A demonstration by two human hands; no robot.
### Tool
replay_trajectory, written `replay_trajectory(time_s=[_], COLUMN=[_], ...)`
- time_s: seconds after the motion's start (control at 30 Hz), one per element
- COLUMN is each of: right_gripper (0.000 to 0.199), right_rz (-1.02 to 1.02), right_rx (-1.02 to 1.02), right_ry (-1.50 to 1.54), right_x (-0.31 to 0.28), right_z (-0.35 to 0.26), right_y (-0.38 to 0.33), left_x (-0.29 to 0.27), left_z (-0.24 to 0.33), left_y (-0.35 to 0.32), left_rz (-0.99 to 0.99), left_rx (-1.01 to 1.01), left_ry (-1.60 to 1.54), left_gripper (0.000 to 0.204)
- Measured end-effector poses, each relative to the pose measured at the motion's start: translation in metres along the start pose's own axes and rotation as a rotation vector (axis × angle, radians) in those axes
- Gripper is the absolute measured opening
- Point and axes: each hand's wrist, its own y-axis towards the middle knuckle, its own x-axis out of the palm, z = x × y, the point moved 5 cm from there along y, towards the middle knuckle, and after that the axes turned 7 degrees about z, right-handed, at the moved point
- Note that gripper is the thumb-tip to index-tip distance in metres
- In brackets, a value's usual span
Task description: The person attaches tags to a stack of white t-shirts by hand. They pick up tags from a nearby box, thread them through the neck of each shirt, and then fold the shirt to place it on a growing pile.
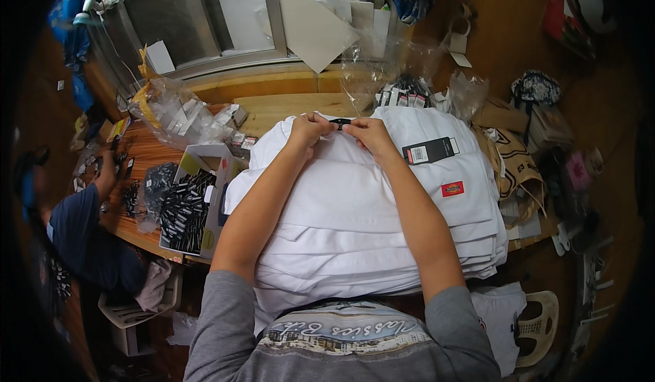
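Observation:
A tall stack of folded white garments (327, 204) lies in front of me. At its far edge my left hand (311, 132) and my right hand (370, 136) meet, fingers pinched on a small black label (340, 122). The label sits between my fingertips, partly covered by them; whether it is joined to the garment I cannot tell. To the right of my right hand, a black hang tag (431, 151) with a white barcode sticker lies on the top garment. Nearer to me, a small red patch (452, 189) shows on the white cloth.
Left of the stack, an open carton (211, 208) holds many black tags. Clear plastic bags (181, 112) lie behind it, and more tags (402, 95) sit at the back right. A co-worker's arm (107, 174) reaches over the table at far left. A plastic chair (539, 327) stands lower right.

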Motion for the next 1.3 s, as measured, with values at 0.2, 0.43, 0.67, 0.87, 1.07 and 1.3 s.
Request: replay_trajectory(time_s=[0.2, 0.43, 0.67, 0.87, 1.07, 1.3], right_gripper=[0.015, 0.015, 0.016, 0.017, 0.014, 0.017], right_rz=[0.035, 0.259, 0.021, -0.077, -0.149, -0.24], right_rx=[0.063, -0.231, -0.327, -0.367, -0.24, -0.024], right_ry=[0.007, -0.672, -0.736, -0.737, -0.459, -0.133], right_x=[-0.01, -0.05, -0.027, -0.017, -0.029, -0.024], right_z=[0.007, -0.02, -0.013, -0.005, 0.0, -0.007], right_y=[0.006, -0.003, -0.013, -0.008, -0.009, -0.013], left_x=[-0.015, -0.021, 0.005, 0.013, 0.018, 0.022], left_z=[0.0, 0.03, 0.043, 0.01, 0.004, 0.006], left_y=[0.013, -0.006, -0.049, -0.026, -0.023, -0.024], left_rz=[0.019, 0.341, 0.242, -0.278, -0.317, -0.268], left_rx=[0.065, 0.804, 0.725, 0.518, 0.063, 0.078], left_ry=[-0.111, 1.249, 1.644, 0.951, 0.306, 0.14], left_gripper=[0.015, 0.002, 0.01, 0.014, 0.006, 0.007])
